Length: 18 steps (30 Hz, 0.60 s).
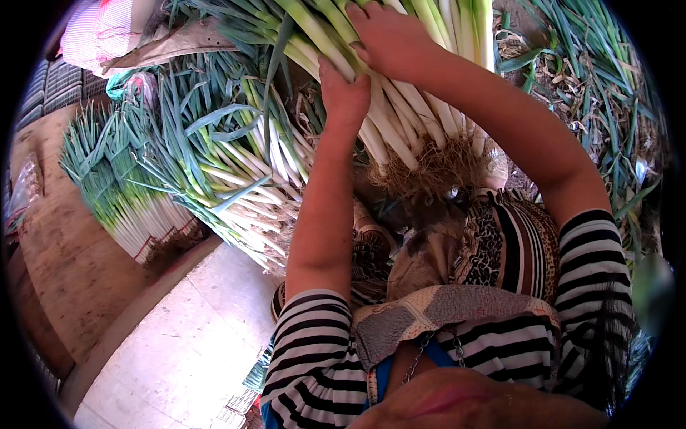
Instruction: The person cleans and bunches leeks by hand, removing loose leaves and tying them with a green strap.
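Observation:
A large bunch of spring onions or leeks (423,110) lies before me, its pale stalks side by side and its brown roots (429,166) towards my lap. My left hand (344,96) rests against the left side of the bunch, with the thumb at a thick white-green stalk. Above and to its right, my right hand (391,40) lies across the stalks with its fingers spread; some fingertips are hidden among them. Whether either hand grips a stalk is not clear. The green leaves run out past the top edge of the view.
A loose heap of the same onions (241,177) lies to the left. Beyond it are tied bundles (144,220) on a brown board (69,225). Plastic crates (63,80) stand at the upper left. Leaf scraps and dry peelings (568,91) cover the ground at right.

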Available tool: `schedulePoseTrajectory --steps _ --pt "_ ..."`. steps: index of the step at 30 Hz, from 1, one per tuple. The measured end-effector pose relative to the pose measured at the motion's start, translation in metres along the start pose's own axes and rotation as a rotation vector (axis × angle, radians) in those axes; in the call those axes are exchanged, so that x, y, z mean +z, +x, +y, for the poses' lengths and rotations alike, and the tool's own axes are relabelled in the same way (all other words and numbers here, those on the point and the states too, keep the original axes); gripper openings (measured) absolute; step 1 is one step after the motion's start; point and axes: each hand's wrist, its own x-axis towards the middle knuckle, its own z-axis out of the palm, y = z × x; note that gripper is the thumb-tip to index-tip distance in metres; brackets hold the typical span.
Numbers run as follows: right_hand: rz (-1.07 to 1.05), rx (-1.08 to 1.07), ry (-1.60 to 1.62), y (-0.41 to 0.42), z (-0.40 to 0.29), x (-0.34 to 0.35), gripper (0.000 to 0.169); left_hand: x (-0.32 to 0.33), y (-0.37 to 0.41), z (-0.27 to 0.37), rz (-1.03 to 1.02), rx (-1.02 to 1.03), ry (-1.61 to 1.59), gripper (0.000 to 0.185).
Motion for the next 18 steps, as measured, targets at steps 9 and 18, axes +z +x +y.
schedulePoseTrajectory --steps 9,18 --pt "-0.037 0.162 -0.019 0.042 -0.005 0.014 0.065 -0.021 -0.002 0.028 0.075 -0.257 -0.227 0.071" --pt "-0.023 0.229 0.411 0.062 0.025 -0.01 0.078 -0.011 0.004 0.042 0.146 -0.157 -0.274 0.073"
